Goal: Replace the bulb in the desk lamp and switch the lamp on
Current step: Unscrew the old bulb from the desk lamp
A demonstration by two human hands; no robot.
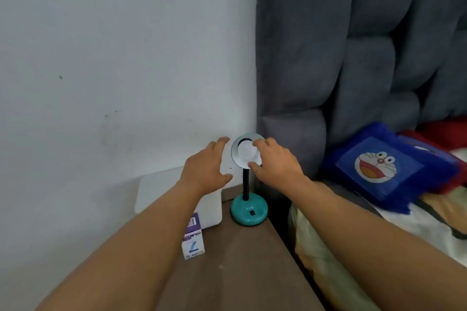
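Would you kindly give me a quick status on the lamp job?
Right hand fingertips on the bulb in the lamp head. Left hand open beside the shade, not touching. Bulb box on the table. Nothing blocking.

lamp head hemmed in: white wall close behind and left, grey padded headboard tight on its right. right hand covers the bulb from the right; left hand hangs just off the shade's left rim, narrow gap between. white box stands beside the teal base, small bulb carton nearer. wooden tabletop in front of the base lies bare, open for approach.
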